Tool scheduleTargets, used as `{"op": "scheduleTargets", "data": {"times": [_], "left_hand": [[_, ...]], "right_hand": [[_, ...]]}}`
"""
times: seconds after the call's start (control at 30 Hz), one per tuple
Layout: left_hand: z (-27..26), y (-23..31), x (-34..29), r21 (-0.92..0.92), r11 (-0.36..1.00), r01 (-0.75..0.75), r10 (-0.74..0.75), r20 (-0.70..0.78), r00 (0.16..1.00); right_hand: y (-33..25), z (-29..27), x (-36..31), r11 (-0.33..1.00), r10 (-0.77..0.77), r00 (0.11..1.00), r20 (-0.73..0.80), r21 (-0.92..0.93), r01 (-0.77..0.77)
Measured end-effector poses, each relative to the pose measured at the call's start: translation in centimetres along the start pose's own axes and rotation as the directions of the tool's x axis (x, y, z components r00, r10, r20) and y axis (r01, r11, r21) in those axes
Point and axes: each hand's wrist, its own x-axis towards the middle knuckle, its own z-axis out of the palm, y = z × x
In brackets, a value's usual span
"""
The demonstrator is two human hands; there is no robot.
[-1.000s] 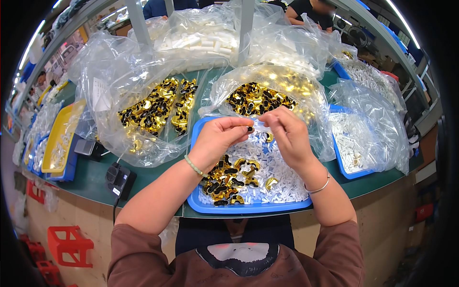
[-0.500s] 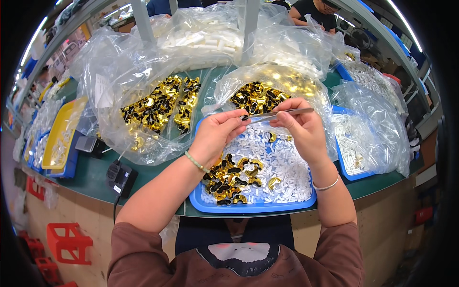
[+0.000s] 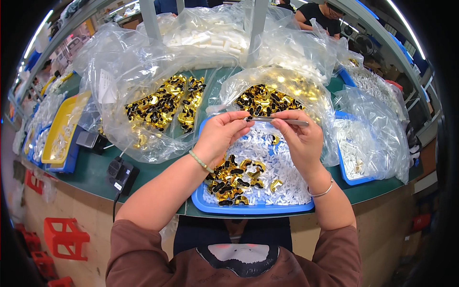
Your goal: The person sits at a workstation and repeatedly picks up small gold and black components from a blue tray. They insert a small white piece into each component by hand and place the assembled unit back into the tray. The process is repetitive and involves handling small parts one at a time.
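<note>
My left hand pinches a small black part between thumb and fingertips; its exact shape is mostly covered. In my right hand is a pair of metal tweezers, lying almost level, with the tips touching or very close to that part. Both hands are raised over the far side of a blue tray. Small white plastic pieces cover much of the tray, and a heap of shiny gold-and-black parts lies at its near left.
Clear plastic bags of gold-and-black parts spread beyond the tray. A black adapter box with a cable stands left, near a yellow tray. Another blue tray lies right. Metal posts rise at the back; a person sits beyond.
The tweezers have tipped from slanting up to the right to sloping slightly down to the right. My right hand has turned and lowered a little; my left still pinches the small part.
</note>
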Motion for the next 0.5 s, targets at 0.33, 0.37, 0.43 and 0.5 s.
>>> {"op": "scheduleTargets", "data": {"times": [0.33, 0.37, 0.43, 0.5], "left_hand": [[0.32, 0.22, -0.29, 0.034, 0.999, 0.001, -0.002, 0.019, 1.000], [0.31, 0.23, -0.30, 0.035, 0.999, 0.002, -0.002, 0.019, 1.000], [0.29, 0.26, -0.29, 0.037, 0.999, 0.003, -0.004, 0.018, 1.000], [0.28, 0.21, -0.24, 0.036, 0.999, 0.003, -0.004, 0.018, 1.000]], "right_hand": [[0.27, -0.05, 0.03, 0.994, 0.052, 0.998, -0.031, 0.101, -0.049], [0.31, -0.10, 0.06, 0.996, 0.045, 0.998, -0.031, 0.081, -0.043], [0.25, -0.15, 0.06, 0.998, 0.035, 0.999, -0.031, 0.052, -0.033], [0.01, -0.20, 0.03, 0.999, 0.027, 0.999, -0.031, 0.033, -0.026]]}}
